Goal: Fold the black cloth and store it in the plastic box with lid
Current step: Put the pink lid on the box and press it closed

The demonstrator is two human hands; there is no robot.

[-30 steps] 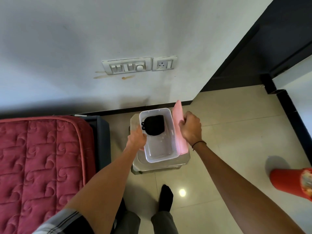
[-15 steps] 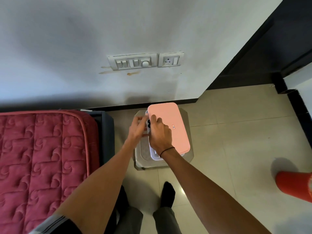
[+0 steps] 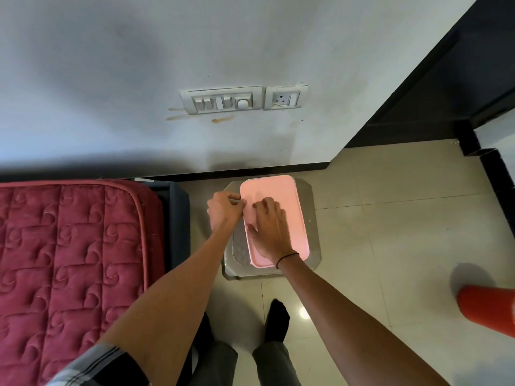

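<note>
The pink lid point(image 3: 281, 199) lies flat over the plastic box, which stands on a small steel stool point(image 3: 312, 218). The lid hides the box body and the black cloth. My right hand point(image 3: 269, 227) rests palm down on the lid's left half, fingers spread. My left hand point(image 3: 224, 208) pinches the lid's left rim with thumb and fingers at the box edge.
A bed with a red quilted mattress point(image 3: 69, 260) and a dark frame stands left of the stool. The wall with a switch panel point(image 3: 223, 100) is right behind. Tiled floor extends to the right, where an orange object point(image 3: 487, 310) lies. My feet are below the stool.
One second ago the box was open with the black cloth inside and the lid held upright at its right side. The lid has since come down over the box and both hands now press on it.
</note>
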